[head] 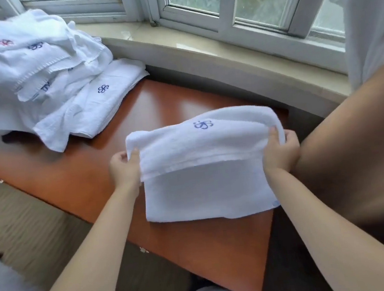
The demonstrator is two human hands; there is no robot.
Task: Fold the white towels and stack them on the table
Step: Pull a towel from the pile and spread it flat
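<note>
A white towel [203, 168] with a blue flower emblem lies partly folded on the red-brown table [192, 247], its upper half doubled over the lower half. My left hand [124, 169] pinches the fold's left edge. My right hand [280, 151] grips the fold's right edge, thumb on top. A loose pile of unfolded white towels [24, 68] with blue and red emblems sits at the table's far left. One flatter towel [96, 103] lies under that pile's near side.
A pale stone windowsill [199, 42] and white window frames run along the back. A white curtain [367, 20] hangs at the right. A brown surface [358, 163] rises right of the table. Striped carpet [28, 221] lies below the table's left edge.
</note>
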